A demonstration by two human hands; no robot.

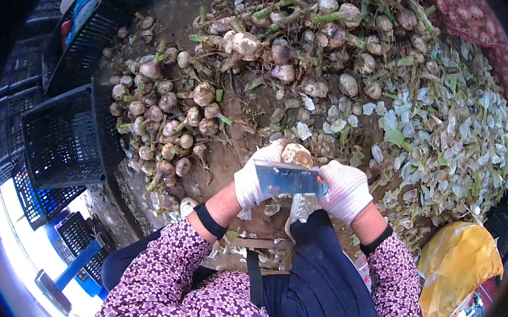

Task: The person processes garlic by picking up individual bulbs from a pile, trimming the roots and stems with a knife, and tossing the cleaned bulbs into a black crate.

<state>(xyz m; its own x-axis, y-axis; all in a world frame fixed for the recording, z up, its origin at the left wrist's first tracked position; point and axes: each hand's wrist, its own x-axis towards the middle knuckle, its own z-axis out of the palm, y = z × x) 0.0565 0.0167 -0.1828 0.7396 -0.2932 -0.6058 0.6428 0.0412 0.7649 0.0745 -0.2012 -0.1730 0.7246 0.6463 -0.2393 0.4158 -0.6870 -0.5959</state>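
Note:
In front of my knees, my left hand (254, 175), in a white knitted glove, is closed around a garlic bulb (296, 155). My right hand (345, 191), gloved the same way, grips a cleaver (287, 181) by its handle. The broad metal blade lies across the near side of the bulb, its far end right at my left fingers. Part of the bulb is hidden behind the blade and the glove. Trimmed garlic bulbs (168, 102) lie heaped to the left of my hands. Farther ahead is a pile of garlic with stalks and roots (281, 51).
Loose garlic skins and leaf scraps (459, 127) cover the ground on the right. Black plastic crates (63, 138) are stacked at the left. A yellow plastic bag (460, 261) sits near my right elbow. Red mesh sacks (469, 17) stand at the back right.

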